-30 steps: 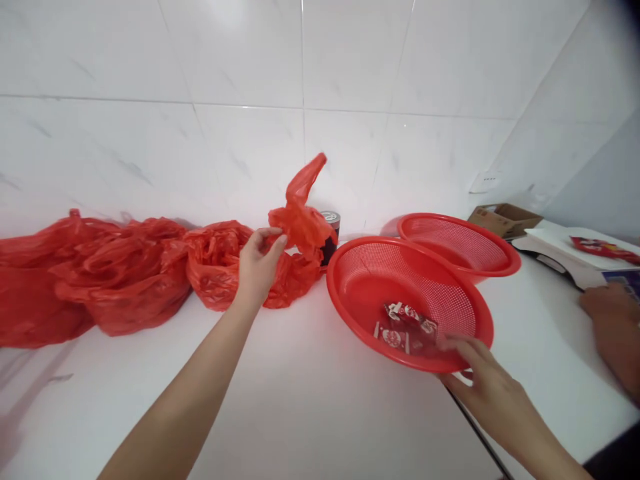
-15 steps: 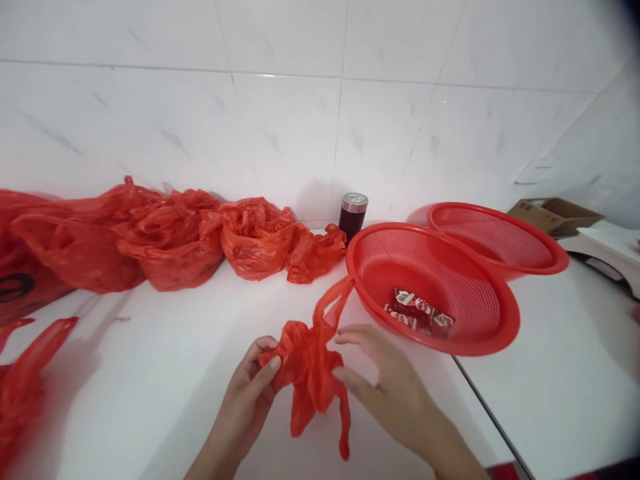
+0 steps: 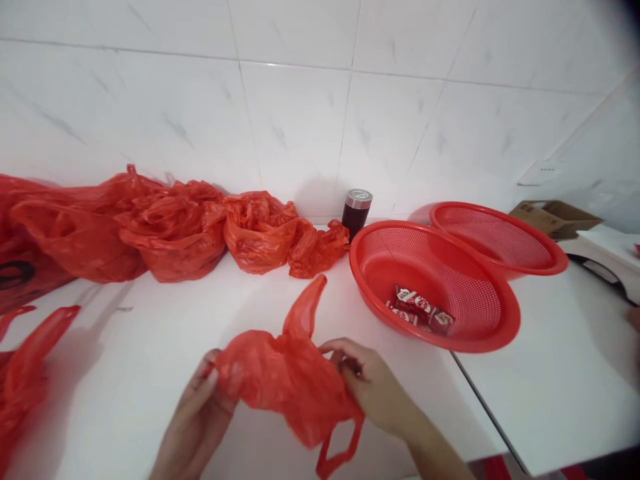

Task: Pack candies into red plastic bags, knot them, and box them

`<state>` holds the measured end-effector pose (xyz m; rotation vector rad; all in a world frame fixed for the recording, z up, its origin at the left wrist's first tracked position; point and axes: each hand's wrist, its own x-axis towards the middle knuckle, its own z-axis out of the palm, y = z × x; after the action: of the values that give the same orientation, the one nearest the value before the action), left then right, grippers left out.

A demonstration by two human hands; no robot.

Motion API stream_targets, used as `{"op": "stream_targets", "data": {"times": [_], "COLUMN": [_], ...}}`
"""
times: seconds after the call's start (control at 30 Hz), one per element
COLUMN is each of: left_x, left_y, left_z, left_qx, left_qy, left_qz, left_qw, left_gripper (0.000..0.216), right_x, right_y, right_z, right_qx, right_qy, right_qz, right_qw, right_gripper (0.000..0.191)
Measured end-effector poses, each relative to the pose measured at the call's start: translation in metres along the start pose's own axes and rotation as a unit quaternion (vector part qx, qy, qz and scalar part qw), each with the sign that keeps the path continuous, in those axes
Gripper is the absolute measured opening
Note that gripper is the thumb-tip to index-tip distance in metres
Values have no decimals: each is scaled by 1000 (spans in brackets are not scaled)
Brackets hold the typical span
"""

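Observation:
A thin red plastic bag (image 3: 285, 380) with loop handles is stretched out between my two hands, above the white table. My left hand (image 3: 200, 407) pinches its left end between thumb and fingers. On the other side my right hand (image 3: 367, 383) has its fingers closed on the bag's right edge. One handle sticks up toward the back and another hangs down at the front. Beyond my right hand stands a red perforated basket (image 3: 487, 313), with several small red-and-white wrapped packets (image 3: 420, 310) on its bottom.
Several bunched red plastic bags (image 3: 175, 233) line the wall at left and centre. A dark cup with a silver lid (image 3: 356, 212) stands near the second red basket (image 3: 505, 237). Behind are a cardboard box (image 3: 557, 219) and a white device (image 3: 607, 260). More red bag handles (image 3: 40, 353) show at near left.
The red bag has been spread wider. My left hand has moved left and down with its end, and my right hand has closed on the other side.

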<state>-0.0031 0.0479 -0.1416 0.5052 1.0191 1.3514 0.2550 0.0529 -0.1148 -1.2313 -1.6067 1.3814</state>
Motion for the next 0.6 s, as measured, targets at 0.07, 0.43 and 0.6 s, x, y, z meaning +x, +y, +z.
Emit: {"op": "stream_targets", "data": {"times": [0.07,0.43,0.6], "left_x": [14,-7,12], "left_y": [6,23,-10], "left_z": [-19,58,66], "left_qx": [83,567,703], "left_qy": [16,-3,-136], "left_qz": [48,407,242], "left_qw": [995,716,655], "left_gripper": [28,15,38], "right_x": [0,6,1], "right_y": [-5,-23,-17], "right_z": [-22,-2,8], "right_qx": [-42,-301,-366], "right_qy": [34,20,-35], "right_qz": [-2,-348,-356], "right_qw": [999,888,859], "right_gripper": [41,26,28]}}
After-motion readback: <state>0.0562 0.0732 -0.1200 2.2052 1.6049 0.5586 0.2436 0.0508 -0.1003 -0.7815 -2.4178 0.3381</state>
